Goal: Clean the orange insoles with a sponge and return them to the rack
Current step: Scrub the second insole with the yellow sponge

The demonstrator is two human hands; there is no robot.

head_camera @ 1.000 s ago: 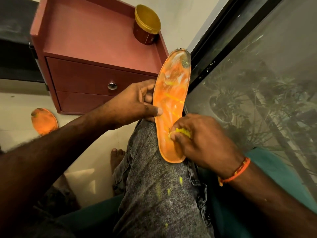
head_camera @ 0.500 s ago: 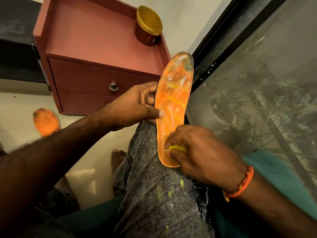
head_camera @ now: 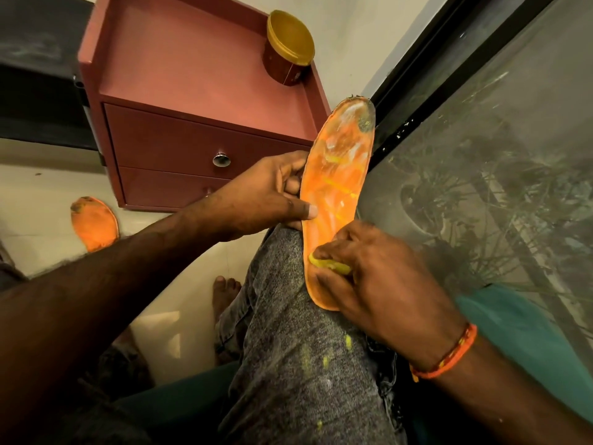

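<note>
While steadying insole (head_camera: 337, 187), left grip (head_camera: 266, 194) curled

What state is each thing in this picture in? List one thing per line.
Held insole: propped on the knee, smeared, dark stain at the toe.
Sponge: pressed on the insole's heel.
Left hand: grips the insole's edge.
Right hand: holds the sponge.
Second insole: lying apart, dirty.
Drawer: closed.
Jar: lidded.

place: home room — red drawer cabinet (head_camera: 205, 146) | tiled floor (head_camera: 38, 200) | window (head_camera: 481, 155)
</note>
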